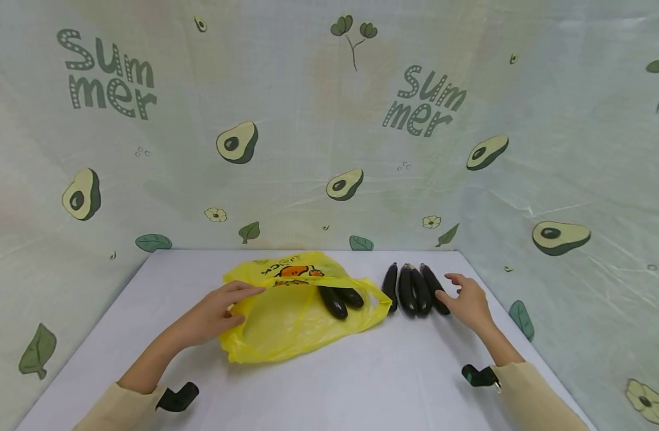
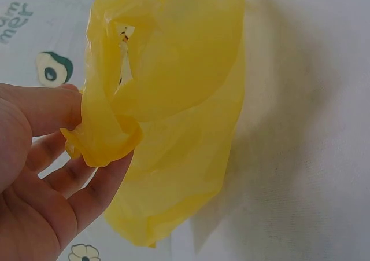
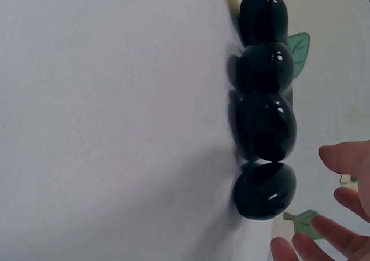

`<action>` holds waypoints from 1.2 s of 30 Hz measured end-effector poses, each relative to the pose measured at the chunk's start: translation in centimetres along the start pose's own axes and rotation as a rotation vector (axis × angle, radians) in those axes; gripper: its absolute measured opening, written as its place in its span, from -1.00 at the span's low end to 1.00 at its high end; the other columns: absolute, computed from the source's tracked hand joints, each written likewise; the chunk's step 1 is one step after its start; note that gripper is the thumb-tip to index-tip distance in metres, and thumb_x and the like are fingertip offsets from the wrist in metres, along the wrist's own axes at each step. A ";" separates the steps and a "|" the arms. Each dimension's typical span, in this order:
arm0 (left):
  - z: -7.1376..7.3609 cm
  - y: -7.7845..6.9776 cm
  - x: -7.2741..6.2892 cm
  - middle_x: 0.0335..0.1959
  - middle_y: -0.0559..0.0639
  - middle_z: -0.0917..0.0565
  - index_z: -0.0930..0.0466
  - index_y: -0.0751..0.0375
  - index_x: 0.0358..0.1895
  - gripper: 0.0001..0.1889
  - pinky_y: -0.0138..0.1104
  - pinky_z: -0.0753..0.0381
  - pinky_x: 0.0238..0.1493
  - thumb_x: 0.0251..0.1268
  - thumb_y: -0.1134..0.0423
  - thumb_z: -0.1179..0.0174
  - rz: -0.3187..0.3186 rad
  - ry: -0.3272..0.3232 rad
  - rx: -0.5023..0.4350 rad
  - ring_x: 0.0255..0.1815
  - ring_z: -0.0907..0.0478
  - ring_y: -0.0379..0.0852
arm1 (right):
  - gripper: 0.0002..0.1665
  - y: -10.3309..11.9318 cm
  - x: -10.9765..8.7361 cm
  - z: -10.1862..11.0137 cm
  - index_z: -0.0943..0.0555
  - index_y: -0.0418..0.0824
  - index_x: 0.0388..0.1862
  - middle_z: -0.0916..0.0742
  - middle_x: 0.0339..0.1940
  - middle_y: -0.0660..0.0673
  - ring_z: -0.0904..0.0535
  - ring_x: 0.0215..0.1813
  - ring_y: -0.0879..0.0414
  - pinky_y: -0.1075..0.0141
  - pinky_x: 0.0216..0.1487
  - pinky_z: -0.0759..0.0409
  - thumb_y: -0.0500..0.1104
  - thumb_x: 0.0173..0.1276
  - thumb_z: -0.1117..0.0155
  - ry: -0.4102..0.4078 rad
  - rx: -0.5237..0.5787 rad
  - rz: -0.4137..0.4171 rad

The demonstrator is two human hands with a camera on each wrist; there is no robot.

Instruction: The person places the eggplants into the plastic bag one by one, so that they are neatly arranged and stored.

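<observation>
A yellow plastic bag [image 1: 278,326] lies on its side with its mouth toward the front. My left hand [image 1: 218,311] holds the bag's left edge; in the left wrist view the bunched film [image 2: 110,145] sits between thumb and fingers. Inside the bag are two dark, glossy eggplants [image 1: 333,304], partly covered by its upper layer. To the right of the bag, several more eggplants [image 1: 407,293] stand side by side in a row. My right hand [image 1: 469,304] is beside the rightmost eggplant [image 1: 436,290], fingers spread and loosely bent, with nothing in its grasp.
A white table [image 1: 383,383] carries everything. Behind it and at both sides hangs a pale cloth [image 1: 286,78] printed with avocados, leaves and lettering. Black camera mounts [image 1: 178,397] are worn at both wrists, by the beige sleeves [image 1: 539,398].
</observation>
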State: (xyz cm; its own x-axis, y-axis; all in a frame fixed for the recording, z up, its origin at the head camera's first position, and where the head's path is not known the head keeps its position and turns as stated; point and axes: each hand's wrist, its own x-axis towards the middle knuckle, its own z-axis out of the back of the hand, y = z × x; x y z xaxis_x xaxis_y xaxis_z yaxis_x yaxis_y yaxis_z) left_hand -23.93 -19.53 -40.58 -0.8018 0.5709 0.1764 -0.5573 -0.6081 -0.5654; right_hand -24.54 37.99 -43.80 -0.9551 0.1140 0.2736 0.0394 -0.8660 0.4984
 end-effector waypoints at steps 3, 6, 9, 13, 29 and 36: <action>-0.1 0.0 0.1 0.37 0.13 -0.55 -0.50 -0.01 0.55 -0.30 -0.37 -0.64 -0.13 0.37 0.49 -0.37 0.004 -0.001 0.005 -0.05 -0.52 -0.10 | -0.30 -0.6 0.2 -0.4 -0.50 -0.45 0.42 -0.61 0.24 -0.60 -0.61 0.16 -0.49 -0.30 0.10 -0.60 -0.11 0.44 -0.43 0.013 -0.009 -0.003; -0.2 0.1 0.1 0.37 0.12 -0.55 -0.50 0.01 0.55 -0.30 -0.37 -0.65 -0.11 0.36 0.49 -0.38 0.014 0.000 0.009 -0.05 -0.52 -0.10 | -0.29 -1.2 0.4 -0.9 -0.49 -0.47 0.41 -0.61 0.23 -0.61 -0.62 0.13 -0.48 -0.30 0.09 -0.60 -0.10 0.44 -0.43 0.028 -0.024 -0.001; -0.4 0.1 0.0 0.37 0.12 -0.55 -0.49 0.01 0.55 -0.30 -0.37 -0.66 -0.09 0.36 0.49 -0.38 0.027 0.001 0.009 -0.03 -0.52 -0.09 | -0.28 -1.6 0.6 -1.4 -0.48 -0.49 0.41 -0.61 0.21 -0.62 -0.63 0.11 -0.48 -0.30 0.08 -0.59 -0.09 0.44 -0.43 0.037 -0.029 -0.001; -0.5 0.1 -0.1 0.37 0.10 -0.55 -0.49 -0.02 0.55 -0.28 -0.37 -0.66 -0.06 0.36 0.49 -0.38 0.041 0.001 0.008 0.01 -0.53 -0.06 | -0.27 -1.7 0.8 -1.8 -0.47 -0.50 0.42 -0.62 0.21 -0.63 -0.64 0.10 -0.47 -0.29 0.07 -0.60 -0.08 0.45 -0.42 0.044 -0.032 -0.015; -0.5 0.1 0.2 0.36 0.09 -0.55 -0.50 -0.03 0.55 -0.28 -0.37 -0.65 -0.09 0.35 0.50 -0.38 0.018 0.002 0.011 0.00 -0.52 -0.07 | -0.26 -1.9 0.8 -1.8 -0.46 -0.51 0.42 -0.63 0.20 -0.63 -0.68 0.08 -0.45 -0.27 0.06 -0.63 -0.09 0.45 -0.43 0.065 -0.034 -0.041; -0.5 0.1 0.3 0.37 0.08 -0.55 -0.49 -0.03 0.56 -0.29 -0.36 -0.62 -0.13 0.37 0.50 -0.37 0.003 0.008 0.009 -0.03 -0.50 -0.09 | -0.27 -2.2 0.8 -1.9 -0.48 -0.52 0.40 -0.66 0.17 -0.61 -0.71 0.05 -0.41 -0.25 0.07 -0.63 -0.08 0.44 -0.42 0.073 -0.032 -0.062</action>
State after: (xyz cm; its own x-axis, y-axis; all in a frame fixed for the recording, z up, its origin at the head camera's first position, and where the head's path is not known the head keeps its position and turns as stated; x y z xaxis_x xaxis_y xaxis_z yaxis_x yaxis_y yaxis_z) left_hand -24.15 -19.15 -40.99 -0.8019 0.5732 0.1685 -0.5567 -0.6147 -0.5588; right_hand -25.95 39.03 -46.23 -0.9743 0.1329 0.1820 -0.0284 -0.8736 0.4859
